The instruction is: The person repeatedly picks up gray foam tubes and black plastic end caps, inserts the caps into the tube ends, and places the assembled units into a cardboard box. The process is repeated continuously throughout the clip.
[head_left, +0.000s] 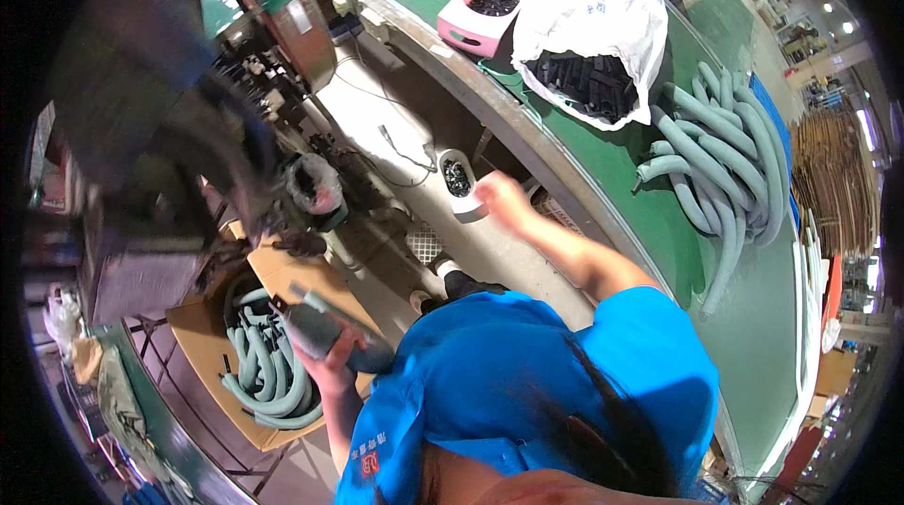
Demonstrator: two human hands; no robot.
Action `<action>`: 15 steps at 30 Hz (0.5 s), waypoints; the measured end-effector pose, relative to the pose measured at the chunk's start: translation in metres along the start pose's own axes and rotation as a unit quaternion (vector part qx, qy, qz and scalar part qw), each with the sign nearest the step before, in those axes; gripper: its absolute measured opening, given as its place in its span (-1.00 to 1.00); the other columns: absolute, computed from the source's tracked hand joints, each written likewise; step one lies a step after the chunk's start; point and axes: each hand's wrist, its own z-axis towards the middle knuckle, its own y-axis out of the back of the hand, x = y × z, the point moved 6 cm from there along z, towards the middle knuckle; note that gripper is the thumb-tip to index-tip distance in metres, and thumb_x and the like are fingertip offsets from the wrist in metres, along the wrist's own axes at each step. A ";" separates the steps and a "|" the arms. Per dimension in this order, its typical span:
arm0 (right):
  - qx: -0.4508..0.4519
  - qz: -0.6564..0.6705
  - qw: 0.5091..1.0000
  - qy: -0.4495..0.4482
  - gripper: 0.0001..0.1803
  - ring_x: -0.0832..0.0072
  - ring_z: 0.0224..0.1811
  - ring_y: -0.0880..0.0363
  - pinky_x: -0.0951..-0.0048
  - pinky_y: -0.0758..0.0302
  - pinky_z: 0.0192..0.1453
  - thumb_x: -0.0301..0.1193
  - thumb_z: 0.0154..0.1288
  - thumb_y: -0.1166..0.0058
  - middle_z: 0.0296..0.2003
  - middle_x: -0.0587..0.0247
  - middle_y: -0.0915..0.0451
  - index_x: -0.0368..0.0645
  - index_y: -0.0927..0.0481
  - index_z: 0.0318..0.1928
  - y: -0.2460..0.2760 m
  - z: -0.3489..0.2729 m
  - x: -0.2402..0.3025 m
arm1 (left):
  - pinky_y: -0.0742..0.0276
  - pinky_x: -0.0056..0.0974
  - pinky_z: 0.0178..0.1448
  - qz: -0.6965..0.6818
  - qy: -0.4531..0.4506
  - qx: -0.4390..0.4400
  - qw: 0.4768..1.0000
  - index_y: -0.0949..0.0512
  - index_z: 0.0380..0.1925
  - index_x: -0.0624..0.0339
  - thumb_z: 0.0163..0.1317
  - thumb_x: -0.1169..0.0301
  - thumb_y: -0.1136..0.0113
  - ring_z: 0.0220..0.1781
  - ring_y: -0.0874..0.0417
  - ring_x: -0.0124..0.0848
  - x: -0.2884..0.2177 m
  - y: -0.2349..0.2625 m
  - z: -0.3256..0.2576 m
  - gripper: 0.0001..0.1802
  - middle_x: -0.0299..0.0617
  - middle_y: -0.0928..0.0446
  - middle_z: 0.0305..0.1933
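Note:
My left hand (334,354) is wrapped round a grey-green foam tube (315,328) with a dark end piece, held close to my body. Below that hand, an open cardboard box (273,270) contains several bent grey-green tubes (268,368) with black ends. My right hand (504,201) has its fingers drawn together beside a white tub (465,205) of small black parts (456,176). Whatever those fingers may hold is too small to make out.
On the green-topped table (603,161) stand a pink-and-white tub (478,37) of small black parts and a white sack (593,6) of black pieces. A pile of grey-green tubes (720,161) lies farther right. Machinery (141,176), partly blurred, fills the left side; a cable (391,143) hangs centrally.

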 end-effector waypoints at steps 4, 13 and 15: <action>-0.345 -0.367 0.833 0.227 -0.87 0.11 -0.26 -0.52 0.18 -0.44 -0.14 -0.55 0.09 0.03 -0.43 0.07 -0.51 -0.16 -0.53 -0.31 0.176 0.059 0.028 | -0.44 -0.31 -0.59 0.034 0.071 0.019 0.997 -0.22 -0.06 0.22 -0.13 0.68 -0.18 -0.65 -0.46 -0.35 0.015 0.006 -0.004 -0.42 -0.11 -0.43 -0.55; -0.085 -0.719 0.690 -0.022 -0.74 0.09 -0.14 -0.63 0.10 -0.52 -0.07 -0.37 0.31 0.20 -0.22 0.00 -0.63 -0.12 -0.51 -0.09 0.226 0.130 0.049 | -0.45 -0.30 -0.62 0.040 0.173 0.084 0.981 -0.19 -0.01 0.23 -0.18 0.64 -0.24 -0.68 -0.47 -0.33 0.011 -0.012 -0.008 -0.34 -0.09 -0.41 -0.55; -0.078 -0.732 0.676 -0.017 -0.73 0.11 -0.15 -0.64 0.11 -0.54 -0.08 -0.31 0.23 0.07 -0.24 -0.01 -0.64 -0.12 -0.51 -0.10 0.228 0.129 0.057 | -0.45 -0.31 -0.63 0.032 0.163 0.100 0.981 -0.18 -0.01 0.24 -0.18 0.64 -0.24 -0.68 -0.47 -0.33 0.013 -0.019 -0.007 -0.34 -0.08 -0.41 -0.56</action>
